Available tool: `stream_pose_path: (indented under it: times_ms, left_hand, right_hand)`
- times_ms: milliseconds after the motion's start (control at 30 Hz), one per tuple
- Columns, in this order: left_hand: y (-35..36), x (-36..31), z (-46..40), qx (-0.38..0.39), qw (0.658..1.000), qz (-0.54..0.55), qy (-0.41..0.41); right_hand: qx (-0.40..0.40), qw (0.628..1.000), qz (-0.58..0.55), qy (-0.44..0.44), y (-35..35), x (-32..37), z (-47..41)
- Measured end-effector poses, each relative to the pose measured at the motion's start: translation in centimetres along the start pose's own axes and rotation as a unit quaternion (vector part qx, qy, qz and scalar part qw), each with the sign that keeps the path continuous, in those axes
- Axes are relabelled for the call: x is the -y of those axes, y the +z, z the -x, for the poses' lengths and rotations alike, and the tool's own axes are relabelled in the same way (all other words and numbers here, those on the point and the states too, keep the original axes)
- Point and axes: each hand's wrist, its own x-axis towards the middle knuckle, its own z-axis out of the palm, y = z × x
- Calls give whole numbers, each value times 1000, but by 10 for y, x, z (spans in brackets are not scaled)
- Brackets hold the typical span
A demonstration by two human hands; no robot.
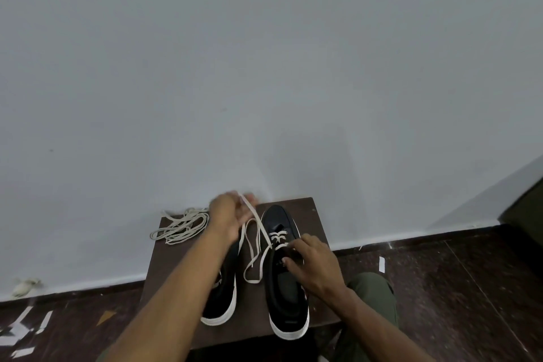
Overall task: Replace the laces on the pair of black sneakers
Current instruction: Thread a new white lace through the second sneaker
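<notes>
Two black sneakers with white soles stand side by side on a small dark wooden stool (314, 216). The right sneaker (286, 294) has a cream lace (255, 247) threaded through its lowest eyelets. My left hand (227, 216), raised over the left sneaker (223, 300), pinches one end of that lace and holds it up and away, blurred by motion. My right hand (311, 264) rests on the right sneaker's tongue area, fingers curled at the eyelets and the lace there. My left forearm hides much of the left sneaker.
A loose bundle of cream laces (182, 228) lies at the stool's back left corner. The stool stands against a pale wall on a dark tiled floor. White paper scraps (20, 329) lie at the left and my green-trousered knee (370, 288) is at the right.
</notes>
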Motion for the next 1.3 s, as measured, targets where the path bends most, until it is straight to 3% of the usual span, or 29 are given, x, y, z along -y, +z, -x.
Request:
stream_pose_path:
  times_ms: [67,100,200,233,267,333,367,433,500,567,633,667,700,733,767,800,833,867,900,967,1100,1167,1233,1300]
  left_hand:
    - [-1,-42,-5,-17,990,133,31]
    - [-2,-58,-6,-34,989,128,63]
    - [-7,-77,-5,-83,975,-88,187]
    - [-11,-72,-5,-81,947,-213,229]
    - [-16,-60,-6,-59,895,-356,263]
    - [-26,-21,-8,10,739,-605,295]
    - [-31,1,-9,55,665,-680,305]
    - [-35,40,-9,128,570,-755,300]
    - [-34,71,-8,153,527,-783,294]
    - [-33,88,-5,135,511,-786,322]
    - [-33,89,-4,120,473,-798,352]
    - [-32,84,-4,121,471,-797,359]
    - [-30,78,-4,111,511,-773,358]
    - [-27,68,-2,88,597,-721,341]
    - [-22,55,1,65,727,-621,287]
    - [-16,40,2,45,867,-452,207]
    - [-12,22,-2,25,959,-252,127]
    - [-9,3,-5,13,995,-77,68]
    - [-9,-18,-9,10,998,47,39]
    - [-9,-57,-15,-2,992,119,43]
    - [-6,-75,-15,-33,981,-101,164]
    - [-7,-65,-19,-45,937,-240,251]
    - [-14,-52,-23,-31,868,-378,320]
    - [-23,-39,-22,12,782,-537,314]
  right_hand:
    - [14,1000,-3,17,0,-2,6]
    - [14,999,-11,37,0,-3,8]
    - [13,997,-25,78,2,-2,11]
    - [11,996,-27,82,3,-2,11]
    - [9,996,-29,86,3,-1,11]
    - [10,995,-28,95,1,-1,12]
    - [13,995,-27,98,0,0,12]
    - [17,994,-27,100,-1,1,12]
    - [20,995,-24,96,-3,2,12]
    - [24,995,-23,94,-6,2,12]
    - [29,995,-25,96,-6,2,12]
    - [30,994,-26,99,-6,2,13]
    - [29,994,-26,101,-6,2,13]
    - [28,994,-27,104,-5,2,13]
    - [25,993,-31,108,-4,1,13]
    - [24,993,-36,113,-4,0,14]
    - [22,992,-40,117,-3,-1,14]
    - [22,992,-42,119,-3,-2,14]
    - [24,992,-42,118,-3,-2,14]
    - [31,992,-43,115,-2,-2,14]
    - [34,992,-32,120,-2,1,12]
    - [36,992,-19,121,0,3,11]
    - [35,992,-15,124,0,4,10]
    - [35,991,-15,129,1,3,10]
